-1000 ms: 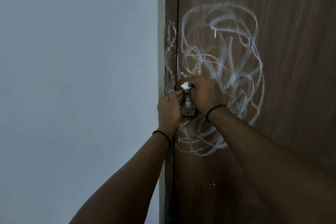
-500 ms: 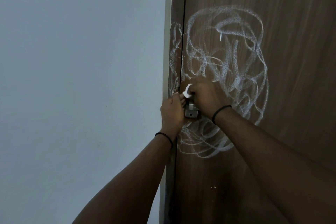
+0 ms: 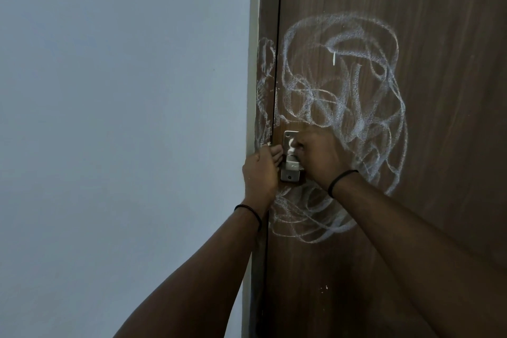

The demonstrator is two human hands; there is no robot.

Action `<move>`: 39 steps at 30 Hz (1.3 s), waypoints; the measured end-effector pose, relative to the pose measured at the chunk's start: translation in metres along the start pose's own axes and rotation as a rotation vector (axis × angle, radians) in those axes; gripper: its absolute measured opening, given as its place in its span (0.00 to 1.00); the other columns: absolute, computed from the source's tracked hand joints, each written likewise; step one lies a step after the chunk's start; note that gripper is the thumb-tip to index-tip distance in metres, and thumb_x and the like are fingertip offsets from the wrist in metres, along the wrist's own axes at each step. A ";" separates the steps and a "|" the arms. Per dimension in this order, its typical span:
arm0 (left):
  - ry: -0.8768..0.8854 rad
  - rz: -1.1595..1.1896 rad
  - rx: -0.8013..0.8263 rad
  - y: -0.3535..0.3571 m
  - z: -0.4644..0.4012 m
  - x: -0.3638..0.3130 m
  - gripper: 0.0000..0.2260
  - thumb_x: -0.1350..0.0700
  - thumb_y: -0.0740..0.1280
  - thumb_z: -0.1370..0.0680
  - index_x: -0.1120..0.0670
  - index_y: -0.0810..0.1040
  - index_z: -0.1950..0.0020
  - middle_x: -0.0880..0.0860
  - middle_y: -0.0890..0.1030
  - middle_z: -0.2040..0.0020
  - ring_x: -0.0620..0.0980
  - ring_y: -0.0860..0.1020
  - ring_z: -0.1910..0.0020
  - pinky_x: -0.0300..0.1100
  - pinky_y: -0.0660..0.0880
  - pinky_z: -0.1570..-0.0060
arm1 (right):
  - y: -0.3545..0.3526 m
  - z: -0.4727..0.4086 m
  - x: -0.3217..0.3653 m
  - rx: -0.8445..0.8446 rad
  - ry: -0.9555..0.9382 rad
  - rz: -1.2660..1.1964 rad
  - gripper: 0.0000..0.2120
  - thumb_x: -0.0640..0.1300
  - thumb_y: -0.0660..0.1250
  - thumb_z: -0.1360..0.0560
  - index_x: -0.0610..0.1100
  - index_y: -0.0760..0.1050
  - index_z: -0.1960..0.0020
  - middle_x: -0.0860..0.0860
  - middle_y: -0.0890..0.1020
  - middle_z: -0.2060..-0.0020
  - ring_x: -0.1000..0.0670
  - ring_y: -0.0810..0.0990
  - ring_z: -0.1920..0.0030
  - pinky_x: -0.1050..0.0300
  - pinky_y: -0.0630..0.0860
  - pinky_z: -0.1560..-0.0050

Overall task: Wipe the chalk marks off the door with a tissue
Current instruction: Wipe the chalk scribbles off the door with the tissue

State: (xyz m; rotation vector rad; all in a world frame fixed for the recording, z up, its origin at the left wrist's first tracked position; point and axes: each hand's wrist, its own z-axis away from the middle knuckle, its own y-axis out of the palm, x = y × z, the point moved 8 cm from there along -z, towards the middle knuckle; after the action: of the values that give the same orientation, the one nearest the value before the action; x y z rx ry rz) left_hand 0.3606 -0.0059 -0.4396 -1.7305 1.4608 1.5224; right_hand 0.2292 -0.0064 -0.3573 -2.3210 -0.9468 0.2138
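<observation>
A brown wooden door (image 3: 439, 63) carries a big tangle of white chalk marks (image 3: 343, 85), which spill onto the door frame (image 3: 264, 85) at the left. My right hand (image 3: 321, 156) grips a small white tissue (image 3: 293, 145) and presses it onto the metal door latch (image 3: 289, 176); most of the tissue is hidden inside the fist. My left hand (image 3: 260, 170) is beside it at the door's edge, its curled fingers holding the latch's left side.
A plain pale wall (image 3: 123, 118) fills the left half of the view. More chalk loops (image 3: 307, 219) lie below the latch. A few white specks (image 3: 325, 288) dot the lower door.
My right hand has slid the tissue a little down the latch, so the top of the metal plate now shows. My left hand has stayed at the latch.
</observation>
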 end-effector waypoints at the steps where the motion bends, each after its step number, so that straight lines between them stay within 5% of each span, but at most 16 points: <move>1: 0.003 -0.005 0.001 0.000 0.000 0.000 0.18 0.55 0.54 0.16 0.60 0.82 0.41 0.51 0.84 0.50 0.43 0.83 0.50 0.36 0.78 0.50 | -0.005 -0.002 -0.005 -0.042 0.038 -0.022 0.06 0.35 0.69 0.27 0.43 0.84 0.56 0.46 0.82 0.58 0.47 0.78 0.58 0.54 0.75 0.59; 4: 0.012 -0.016 0.004 0.001 0.001 0.000 0.18 0.54 0.54 0.16 0.60 0.82 0.41 0.50 0.84 0.50 0.42 0.82 0.51 0.34 0.77 0.51 | -0.014 -0.013 -0.004 -0.134 0.078 -0.071 0.08 0.34 0.66 0.25 0.41 0.84 0.54 0.45 0.82 0.56 0.47 0.78 0.57 0.54 0.76 0.57; 10: 0.012 -0.006 -0.014 -0.002 0.002 -0.002 0.17 0.54 0.55 0.16 0.52 0.84 0.51 0.49 0.85 0.54 0.44 0.83 0.52 0.39 0.78 0.49 | 0.009 -0.011 0.043 0.092 -0.323 0.183 0.08 0.40 0.66 0.23 0.43 0.84 0.52 0.48 0.84 0.52 0.47 0.76 0.46 0.52 0.70 0.45; 16: -0.004 -0.027 0.006 0.000 0.000 0.002 0.19 0.54 0.53 0.16 0.62 0.80 0.38 0.56 0.83 0.42 0.45 0.82 0.47 0.38 0.77 0.44 | -0.014 -0.003 -0.001 -0.109 0.094 0.067 0.07 0.39 0.65 0.23 0.42 0.81 0.57 0.45 0.82 0.62 0.43 0.79 0.60 0.52 0.76 0.62; 22: -0.005 -0.047 0.032 0.004 0.002 0.007 0.19 0.53 0.53 0.16 0.61 0.78 0.36 0.55 0.82 0.40 0.38 0.81 0.51 0.28 0.76 0.60 | 0.007 0.009 -0.032 0.011 0.453 -0.156 0.06 0.41 0.70 0.25 0.44 0.81 0.60 0.47 0.83 0.62 0.47 0.81 0.60 0.60 0.70 0.64; 25: -0.006 -0.047 0.023 0.003 0.001 0.003 0.19 0.53 0.53 0.16 0.61 0.78 0.36 0.55 0.82 0.40 0.37 0.81 0.53 0.27 0.76 0.62 | -0.012 -0.004 -0.020 -0.143 0.387 -0.221 0.08 0.38 0.67 0.24 0.47 0.79 0.60 0.48 0.82 0.61 0.47 0.81 0.60 0.60 0.71 0.67; 28: -0.010 -0.051 0.023 0.003 0.002 0.004 0.20 0.53 0.53 0.16 0.61 0.78 0.35 0.55 0.82 0.39 0.36 0.81 0.53 0.27 0.76 0.61 | -0.007 -0.010 0.008 -0.055 0.053 0.012 0.09 0.35 0.65 0.25 0.45 0.82 0.56 0.46 0.80 0.54 0.45 0.79 0.54 0.53 0.77 0.59; 31: -0.010 -0.064 0.023 0.003 0.003 0.004 0.19 0.53 0.53 0.16 0.61 0.78 0.35 0.54 0.82 0.40 0.36 0.81 0.54 0.28 0.76 0.60 | -0.009 -0.013 0.009 -0.023 -0.153 0.093 0.07 0.33 0.68 0.27 0.42 0.83 0.54 0.45 0.79 0.56 0.44 0.77 0.54 0.55 0.71 0.62; 35: -0.023 -0.075 0.008 0.002 0.006 0.001 0.19 0.53 0.54 0.16 0.60 0.79 0.36 0.55 0.82 0.39 0.43 0.81 0.47 0.34 0.77 0.49 | -0.010 -0.005 -0.022 -0.083 0.149 -0.143 0.06 0.37 0.70 0.28 0.46 0.80 0.54 0.48 0.82 0.61 0.48 0.78 0.61 0.57 0.73 0.63; 39: -0.013 -0.085 0.021 0.003 0.013 -0.002 0.19 0.53 0.53 0.15 0.60 0.78 0.35 0.56 0.82 0.38 0.46 0.80 0.43 0.38 0.76 0.43 | 0.006 0.001 -0.030 0.103 0.257 -0.190 0.09 0.38 0.76 0.31 0.45 0.77 0.65 0.49 0.82 0.66 0.50 0.79 0.65 0.59 0.71 0.66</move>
State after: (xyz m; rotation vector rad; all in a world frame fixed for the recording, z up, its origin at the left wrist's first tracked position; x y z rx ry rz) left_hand 0.3519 0.0047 -0.4409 -1.7442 1.3736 1.4670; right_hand 0.2105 -0.0296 -0.3646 -2.0884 -0.9916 -0.1094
